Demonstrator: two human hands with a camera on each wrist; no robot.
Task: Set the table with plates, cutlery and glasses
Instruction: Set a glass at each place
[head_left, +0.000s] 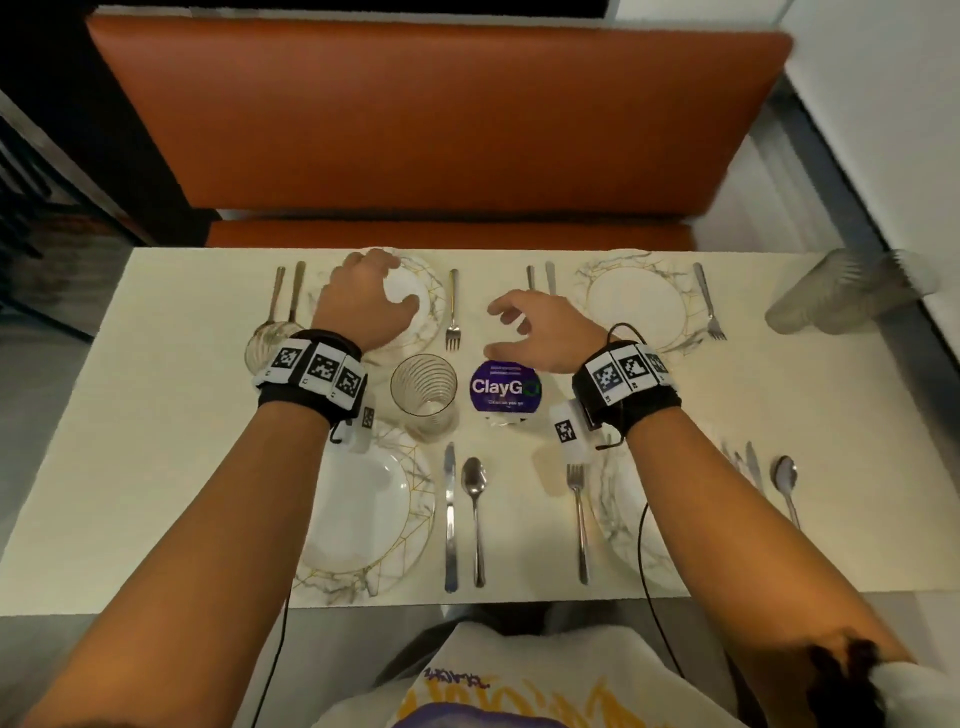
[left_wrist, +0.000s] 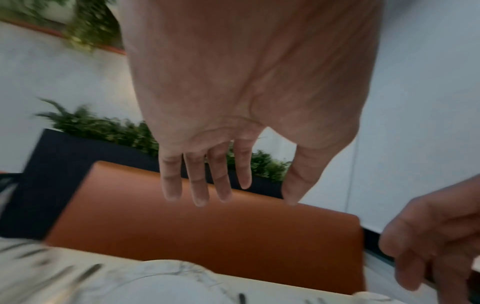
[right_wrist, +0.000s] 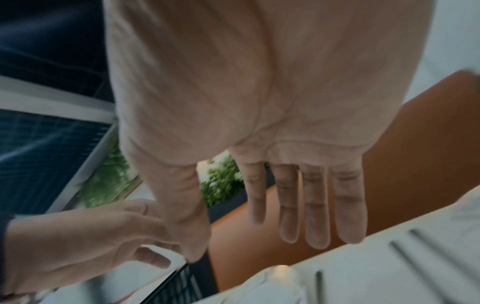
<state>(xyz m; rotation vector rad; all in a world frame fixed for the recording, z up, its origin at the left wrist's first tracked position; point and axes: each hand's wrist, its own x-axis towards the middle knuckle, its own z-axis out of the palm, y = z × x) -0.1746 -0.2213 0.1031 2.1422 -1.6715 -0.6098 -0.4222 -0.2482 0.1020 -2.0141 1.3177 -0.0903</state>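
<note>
restaurant booth | orange bench | laid table | planter

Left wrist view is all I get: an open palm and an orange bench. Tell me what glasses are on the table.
Observer: One ribbed glass stands upright mid-table.
Operator: Name what is beside it.
Observer: A purple ClayGo disc, just to its right.
Operator: Place the right hand for me.
Observer: The right hand hovers open and empty, just beyond that disc.
</note>
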